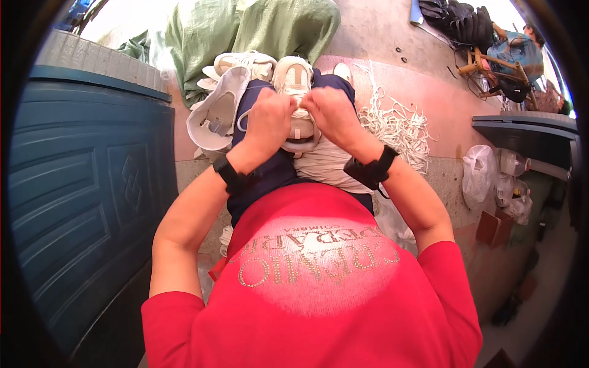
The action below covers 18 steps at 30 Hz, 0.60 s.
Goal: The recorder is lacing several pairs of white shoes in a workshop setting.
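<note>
The left hand (274, 116) and right hand (332, 116) pinch a white lace (299, 112); below them the pale shoe (302, 127) rests at the lap, toe pointing away; another shoe (216, 116) lies left; loose laces (396, 132) heap on the floor (445, 132) rightward; green sacking (251, 27) bulges beyond.

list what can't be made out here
In the head view:
- whether the bare left hand or bare right hand grips anything: detail too small
- sides of the beige-and-white sneaker: partly covered by both hands
- top of the green woven sack: cut off by upper edge
- contents of the white plastic bag: hidden by its folds
</note>
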### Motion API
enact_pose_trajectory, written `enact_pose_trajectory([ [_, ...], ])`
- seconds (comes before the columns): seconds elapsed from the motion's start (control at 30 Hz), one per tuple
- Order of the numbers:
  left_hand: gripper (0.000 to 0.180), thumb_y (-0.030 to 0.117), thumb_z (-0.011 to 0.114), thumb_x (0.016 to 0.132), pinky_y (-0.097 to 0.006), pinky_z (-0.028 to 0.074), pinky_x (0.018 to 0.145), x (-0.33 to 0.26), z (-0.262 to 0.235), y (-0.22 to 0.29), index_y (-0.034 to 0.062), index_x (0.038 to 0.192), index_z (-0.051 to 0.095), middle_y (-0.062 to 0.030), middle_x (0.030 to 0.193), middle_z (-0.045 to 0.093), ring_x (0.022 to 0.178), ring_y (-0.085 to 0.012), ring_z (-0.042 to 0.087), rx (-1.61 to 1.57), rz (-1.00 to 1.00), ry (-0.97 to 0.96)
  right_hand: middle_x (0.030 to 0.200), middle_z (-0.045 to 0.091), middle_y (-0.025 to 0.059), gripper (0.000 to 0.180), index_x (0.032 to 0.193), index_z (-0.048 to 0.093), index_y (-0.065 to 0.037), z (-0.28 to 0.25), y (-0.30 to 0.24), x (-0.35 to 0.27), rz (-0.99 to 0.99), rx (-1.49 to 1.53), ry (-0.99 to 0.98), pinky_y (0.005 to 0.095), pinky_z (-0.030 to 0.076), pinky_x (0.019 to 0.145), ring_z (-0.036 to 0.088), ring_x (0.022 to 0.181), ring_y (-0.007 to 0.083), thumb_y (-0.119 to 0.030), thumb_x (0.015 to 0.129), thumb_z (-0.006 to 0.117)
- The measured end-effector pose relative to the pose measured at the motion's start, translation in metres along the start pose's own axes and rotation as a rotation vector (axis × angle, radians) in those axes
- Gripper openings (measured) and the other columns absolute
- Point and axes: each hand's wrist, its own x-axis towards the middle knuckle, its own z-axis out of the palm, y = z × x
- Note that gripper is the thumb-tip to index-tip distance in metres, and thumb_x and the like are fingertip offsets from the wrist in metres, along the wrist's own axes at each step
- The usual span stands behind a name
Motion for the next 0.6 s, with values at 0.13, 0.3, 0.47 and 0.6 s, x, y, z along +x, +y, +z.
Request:
enact_pose_trajectory([
  [0.13,0.017,0.015,0.059,0.079,-0.033,0.045,0.064,0.058,-0.023,0.013,-0.0005,0.084,0.063,-0.0125,0.078,0.063,0.072,-0.0241,0.059,-0.380,-0.435,-0.177,0.072,0.057,0.0124,0.017,0.079,0.057,-0.003,-0.023,-0.005,0.036,0.062,0.053,0.114,0.0425,0.040,0.069,0.055,0.075,0.0302,-0.020,0.080,0.056],
  [0.3,0.025,0.018,0.054,0.080,-0.032,0.047,0.071,0.044,-0.028,-0.079,0.0017,0.097,0.060,-0.0144,0.086,0.063,0.077,-0.0248,0.061,0.063,-0.354,-0.076,0.077,0.059,0.0095,0.013,0.076,0.063,-0.009,-0.018,-0.005,0.008,0.038,-0.074,-0.140,0.0412,0.042,0.068,0.055,0.081,0.0282,-0.022,0.076,0.059],
  [0.47,0.040,0.032,0.056,0.079,-0.038,0.042,0.083,-0.044,-0.047,-0.197,0.0029,0.107,0.058,-0.0179,0.103,0.059,0.095,-0.0323,0.056,0.310,-0.629,-0.022,0.076,0.056,0.0040,0.010,0.072,0.065,-0.014,0.021,-0.015,-0.049,-0.113,-0.185,-0.707,0.0380,0.039,0.072,0.051,0.083,0.0236,-0.024,0.070,0.065],
  [0.6,0.051,0.042,0.059,0.080,-0.033,0.040,0.085,-0.071,-0.053,-0.190,0.0042,0.115,0.055,-0.0121,0.109,0.058,0.100,-0.0231,0.054,-0.316,-0.992,-0.092,0.075,0.055,0.0044,0.013,0.070,0.063,-0.012,0.025,-0.013,-0.051,-0.149,-0.345,-0.777,0.0379,0.038,0.072,0.050,0.084,0.0226,-0.025,0.071,0.064],
])
